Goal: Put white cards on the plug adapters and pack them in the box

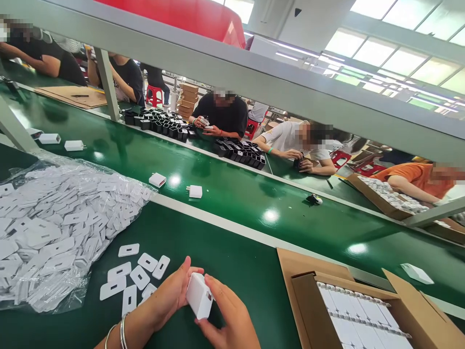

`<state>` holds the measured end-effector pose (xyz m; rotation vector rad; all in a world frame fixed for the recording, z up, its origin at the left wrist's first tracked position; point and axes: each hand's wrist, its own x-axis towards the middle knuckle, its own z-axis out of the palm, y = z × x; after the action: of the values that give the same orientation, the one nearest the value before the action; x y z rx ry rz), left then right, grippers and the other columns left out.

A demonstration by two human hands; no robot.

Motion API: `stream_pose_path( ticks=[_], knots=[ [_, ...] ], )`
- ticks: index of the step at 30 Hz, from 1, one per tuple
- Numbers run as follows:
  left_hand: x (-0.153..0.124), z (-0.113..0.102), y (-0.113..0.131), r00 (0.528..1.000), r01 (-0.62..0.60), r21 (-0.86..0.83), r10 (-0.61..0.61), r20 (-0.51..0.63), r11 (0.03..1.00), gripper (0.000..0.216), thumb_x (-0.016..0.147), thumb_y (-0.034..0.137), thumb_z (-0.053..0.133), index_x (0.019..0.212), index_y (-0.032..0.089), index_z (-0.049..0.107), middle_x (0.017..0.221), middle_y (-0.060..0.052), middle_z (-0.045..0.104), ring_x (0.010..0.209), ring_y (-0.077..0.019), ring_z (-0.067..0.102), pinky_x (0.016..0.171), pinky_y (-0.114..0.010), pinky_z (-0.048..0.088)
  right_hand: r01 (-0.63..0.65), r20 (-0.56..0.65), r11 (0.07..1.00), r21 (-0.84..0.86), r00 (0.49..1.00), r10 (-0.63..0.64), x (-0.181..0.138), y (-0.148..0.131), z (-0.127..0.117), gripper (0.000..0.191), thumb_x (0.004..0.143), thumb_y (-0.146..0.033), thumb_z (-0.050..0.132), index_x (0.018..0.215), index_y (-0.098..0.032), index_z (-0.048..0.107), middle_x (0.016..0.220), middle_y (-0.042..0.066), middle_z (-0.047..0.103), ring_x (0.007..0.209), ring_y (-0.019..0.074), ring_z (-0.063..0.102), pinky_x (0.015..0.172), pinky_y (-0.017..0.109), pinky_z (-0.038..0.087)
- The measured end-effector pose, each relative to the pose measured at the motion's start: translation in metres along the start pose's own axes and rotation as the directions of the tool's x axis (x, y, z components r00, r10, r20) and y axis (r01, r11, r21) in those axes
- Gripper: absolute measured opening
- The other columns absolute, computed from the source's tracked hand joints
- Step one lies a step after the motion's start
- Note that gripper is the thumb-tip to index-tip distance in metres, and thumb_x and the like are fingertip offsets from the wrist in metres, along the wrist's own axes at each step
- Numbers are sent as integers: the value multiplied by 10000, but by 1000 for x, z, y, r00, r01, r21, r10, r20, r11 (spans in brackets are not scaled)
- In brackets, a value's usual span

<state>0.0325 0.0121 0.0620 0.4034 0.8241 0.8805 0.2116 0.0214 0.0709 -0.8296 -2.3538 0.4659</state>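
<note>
Both my hands meet at the bottom centre around a white charger block (198, 294). My left hand (170, 295), with bracelets on the wrist, is closed on its left side, thumb on top. My right hand (228, 315) grips its right side with the fingers curled under. Several flat white slotted labels (140, 276) lie loose on the green table just left of my hands. A clear plastic bag (54, 228) spills a big heap of the same labels at the left.
An open cardboard box (348, 310) with rows of white chargers stands at the right. White chargers (195, 191) ride the green conveyor belt (236, 194). Across the belt sit several people with black chargers (240, 152) before them. A grey metal frame (254, 77) crosses overhead.
</note>
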Motion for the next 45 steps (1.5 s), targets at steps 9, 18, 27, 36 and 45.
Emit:
stream_pose_path(
  ticks=[9, 18, 27, 36, 45],
  knots=[
    [-5, 7, 9, 996, 45, -15, -46, -74, 999, 596, 968, 539, 191, 1222, 58, 437, 1016, -140, 666, 939, -207, 627, 897, -337, 417, -42, 33, 999, -8, 999, 43, -4, 0, -2, 703, 671, -116, 681, 1326, -247, 464, 1232, 79, 661, 1072, 231, 662, 884, 311, 579],
    [-5, 7, 8, 1000, 14, 62, -14, -9, 998, 647, 946, 589, 184, 1144, 71, 518, 1032, -154, 682, 984, -241, 635, 919, -376, 408, -51, 40, 998, -21, 998, 52, -1, -1, 0, 698, 681, -120, 698, 1326, -236, 457, 1231, 89, 661, 1073, 229, 662, 890, 326, 577],
    [-18, 7, 3, 965, -263, 370, 237, 116, 891, 763, 729, 637, 624, 1282, 142, 449, 1365, -159, 520, 1265, -317, 460, 1067, -433, 346, -3, -9, 1000, 8, 1000, 3, -3, 2, -6, 557, 837, -213, 623, 1358, -296, 442, 1279, 86, 630, 1110, 232, 643, 893, 335, 580],
    [-25, 15, -18, 851, -481, 672, 484, 204, 562, 523, 686, 87, 625, 1178, 169, 465, 1417, -180, 459, 1260, -285, 489, 1035, -376, 417, 54, -209, 999, 11, 977, -50, -48, 6, 18, 454, 933, -251, 441, 1372, -365, 432, 1257, 68, 644, 1076, 248, 661, 818, 354, 614],
    [-28, 16, -17, 805, -533, 682, 548, 227, 501, 494, 598, 138, 777, 1062, 183, 612, 971, -58, 681, 883, -223, 640, 808, -302, 515, -290, 42, 835, 467, 951, 307, -42, -10, -2, 687, 767, -494, 672, 1379, -336, 404, 1346, 101, 561, 1178, 276, 593, 951, 357, 531]
  ],
)
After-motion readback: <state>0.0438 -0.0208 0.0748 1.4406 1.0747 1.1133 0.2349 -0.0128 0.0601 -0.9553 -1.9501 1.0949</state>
